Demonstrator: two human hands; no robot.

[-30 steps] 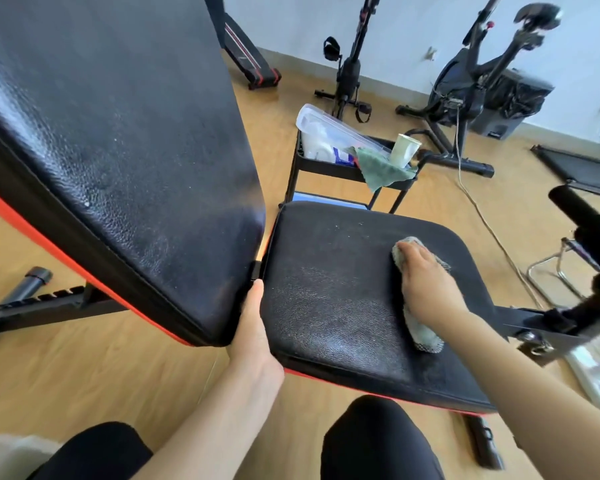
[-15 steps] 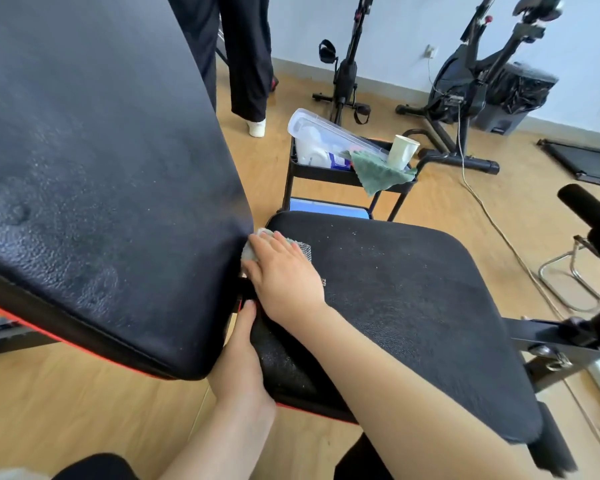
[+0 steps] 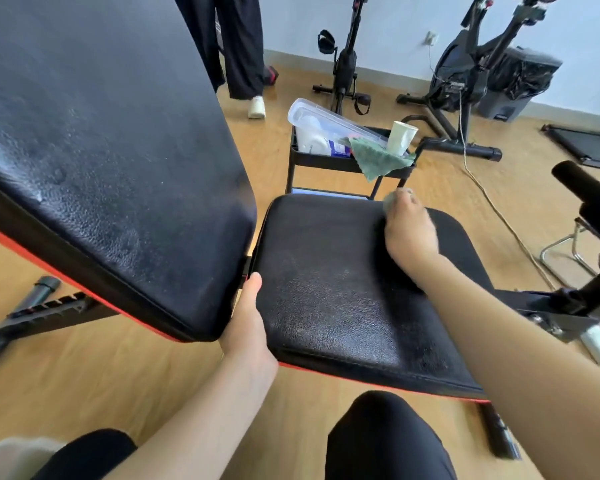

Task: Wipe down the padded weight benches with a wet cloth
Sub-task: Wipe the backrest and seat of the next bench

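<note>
The black padded bench seat (image 3: 329,292) fills the middle of the view, with damp streaks on its near half. The tilted black backrest pad (image 3: 94,157) rises at the left, speckled with droplets. My right hand (image 3: 409,233) presses on the seat's far edge, blurred, and a bit of the grey cloth (image 3: 390,199) shows past its fingers. My left hand (image 3: 248,323) grips the seat's left edge in the gap between seat and backrest, thumb on top.
A black cart (image 3: 347,161) stands just behind the seat, holding a clear plastic box (image 3: 323,123), a green cloth (image 3: 378,157) and a paper cup (image 3: 400,136). A person's legs (image 3: 239,46) stand behind. Exercise bikes (image 3: 471,77) line the wall. Bench frame and roller (image 3: 582,188) at right.
My right hand has swept the cloth from the seat's near-left corner by the backrest across to the far edge. The left hand has kept its grip. The person behind has shifted slightly.
</note>
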